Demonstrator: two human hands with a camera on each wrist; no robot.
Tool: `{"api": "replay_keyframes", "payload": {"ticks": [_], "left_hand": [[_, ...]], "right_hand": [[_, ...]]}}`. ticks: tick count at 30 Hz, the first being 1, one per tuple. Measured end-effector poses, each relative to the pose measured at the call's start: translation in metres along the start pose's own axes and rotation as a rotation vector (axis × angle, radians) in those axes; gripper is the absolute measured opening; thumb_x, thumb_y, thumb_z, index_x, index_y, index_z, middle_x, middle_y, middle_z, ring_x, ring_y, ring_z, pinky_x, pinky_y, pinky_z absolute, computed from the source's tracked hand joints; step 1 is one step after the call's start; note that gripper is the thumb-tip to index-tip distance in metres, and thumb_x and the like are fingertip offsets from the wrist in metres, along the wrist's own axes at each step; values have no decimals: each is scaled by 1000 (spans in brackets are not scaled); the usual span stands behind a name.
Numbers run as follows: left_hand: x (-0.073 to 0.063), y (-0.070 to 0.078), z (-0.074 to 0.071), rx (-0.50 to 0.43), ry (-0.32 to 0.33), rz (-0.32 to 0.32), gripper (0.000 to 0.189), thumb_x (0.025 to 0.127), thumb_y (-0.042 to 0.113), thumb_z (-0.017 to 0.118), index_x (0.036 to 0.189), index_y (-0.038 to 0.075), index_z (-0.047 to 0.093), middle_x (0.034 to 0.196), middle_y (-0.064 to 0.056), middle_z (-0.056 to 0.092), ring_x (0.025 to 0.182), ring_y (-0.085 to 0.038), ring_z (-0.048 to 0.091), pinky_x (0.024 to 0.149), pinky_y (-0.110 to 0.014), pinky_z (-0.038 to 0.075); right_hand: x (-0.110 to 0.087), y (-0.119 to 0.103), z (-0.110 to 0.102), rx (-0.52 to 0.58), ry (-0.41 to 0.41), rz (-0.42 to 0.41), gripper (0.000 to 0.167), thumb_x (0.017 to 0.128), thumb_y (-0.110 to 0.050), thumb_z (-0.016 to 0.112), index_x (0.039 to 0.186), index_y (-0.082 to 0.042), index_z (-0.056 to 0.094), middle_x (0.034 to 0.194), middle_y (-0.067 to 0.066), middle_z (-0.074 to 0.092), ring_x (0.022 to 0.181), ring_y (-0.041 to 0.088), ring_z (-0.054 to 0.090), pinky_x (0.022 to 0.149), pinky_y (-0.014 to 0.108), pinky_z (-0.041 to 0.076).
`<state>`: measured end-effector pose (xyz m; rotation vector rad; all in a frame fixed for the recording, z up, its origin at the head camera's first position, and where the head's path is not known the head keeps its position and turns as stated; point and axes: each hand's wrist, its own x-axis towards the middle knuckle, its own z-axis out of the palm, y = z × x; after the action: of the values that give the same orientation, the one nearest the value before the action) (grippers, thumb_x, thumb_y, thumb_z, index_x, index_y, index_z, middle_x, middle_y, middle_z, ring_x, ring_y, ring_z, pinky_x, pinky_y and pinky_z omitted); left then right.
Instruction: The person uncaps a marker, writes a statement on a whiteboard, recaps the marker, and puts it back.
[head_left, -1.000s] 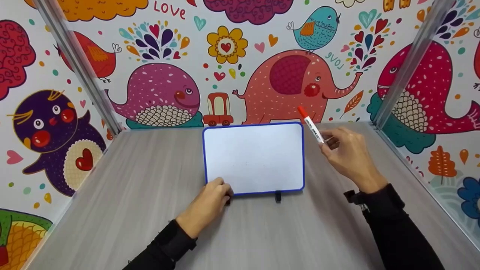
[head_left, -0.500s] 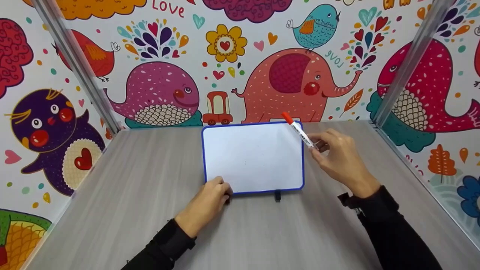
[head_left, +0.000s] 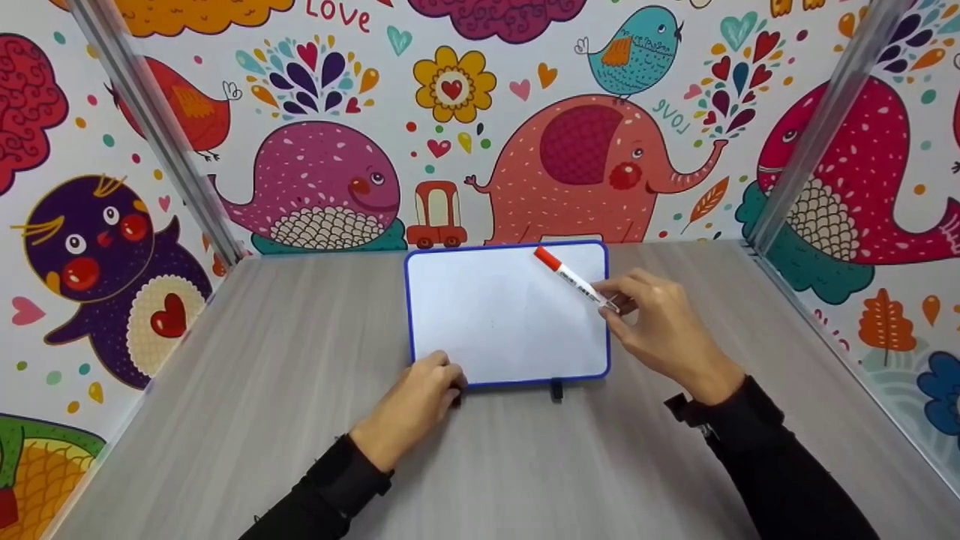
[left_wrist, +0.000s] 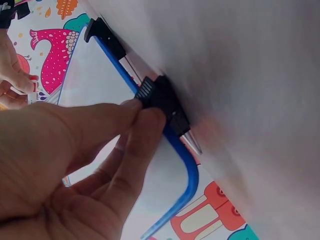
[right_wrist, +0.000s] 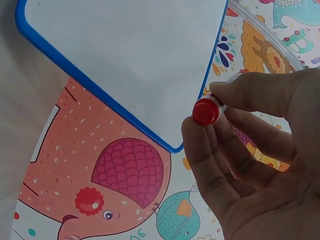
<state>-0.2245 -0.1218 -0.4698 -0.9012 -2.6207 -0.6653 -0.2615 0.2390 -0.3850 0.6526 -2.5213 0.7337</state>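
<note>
A small blue-framed whiteboard (head_left: pixel 487 322) stands on the table, held up by black clip feet. My left hand (head_left: pixel 411 409) is at its lower left corner. In the left wrist view, thumb and fingers pinch a black clip foot (left_wrist: pixel 161 102) on the board's bottom edge. The other clip foot (head_left: pixel 556 390) shows at the lower right. My right hand (head_left: pixel 667 334) pinches a white marker (head_left: pixel 574 282) near its rear end, in front of the board's right part. Its red cap (head_left: pixel 547 259) points up and left. The marker's red end (right_wrist: pixel 205 112) faces the right wrist camera.
The grey wood-grain table (head_left: pixel 300 330) extends around the board. Behind it rises a wall (head_left: pixel 517 172) printed with cartoon animals; printed side panels (head_left: pixel 97 300) flank the table, with metal posts (head_left: pixel 154 135) at the corners.
My right hand has moved left and slightly down, bringing the marker from beside the board to in front of it. The marker has tilted further left. My left hand has stayed at the clip foot.
</note>
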Motion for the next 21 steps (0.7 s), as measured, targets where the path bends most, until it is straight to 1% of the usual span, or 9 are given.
{"api": "replay_keyframes", "payload": {"ticks": [5, 10, 16, 19, 21], "left_hand": [[1, 1, -2, -6, 5, 13, 14, 97, -15, 84, 99, -1, 84, 94, -12, 72, 90, -26, 76, 80, -34, 70], [2, 1, -4, -8, 10, 30, 13, 97, -15, 84, 99, -2, 84, 93, -14, 74, 89, -27, 77, 78, -33, 70], [4, 2, -6, 27, 31, 43, 8, 100, -8, 86, 100, 0, 85, 93, -12, 76, 86, -25, 78, 75, -30, 70], [6, 3, -8, 30, 40, 27, 5, 100, -6, 87, 101, -1, 86, 92, -12, 77, 86, -24, 79, 76, -31, 71], [9, 5, -11, 16, 34, -3, 4, 100, -4, 87, 103, -1, 87, 92, -12, 77, 87, -24, 79, 78, -33, 72]], "right_hand": [[-1, -3, 6, 15, -20, -27, 35, 94, 6, 93, 128, -1, 86, 111, 14, 81, 95, 25, 84, 90, 47, 76], [-3, -6, 12, 44, -36, -45, 37, 92, 7, 94, 128, -3, 87, 111, 12, 81, 93, 20, 82, 88, 46, 76], [-4, -9, 17, 46, -33, -83, 39, 89, 8, 96, 125, -4, 88, 109, 10, 81, 90, 17, 79, 86, 41, 76], [-5, -11, 20, 54, -37, -110, 39, 89, 10, 96, 125, -5, 88, 107, 9, 81, 91, 17, 78, 85, 41, 76], [-5, -12, 22, 59, -40, -121, 39, 89, 10, 95, 124, -5, 88, 106, 9, 81, 91, 16, 78, 84, 41, 76]]}}
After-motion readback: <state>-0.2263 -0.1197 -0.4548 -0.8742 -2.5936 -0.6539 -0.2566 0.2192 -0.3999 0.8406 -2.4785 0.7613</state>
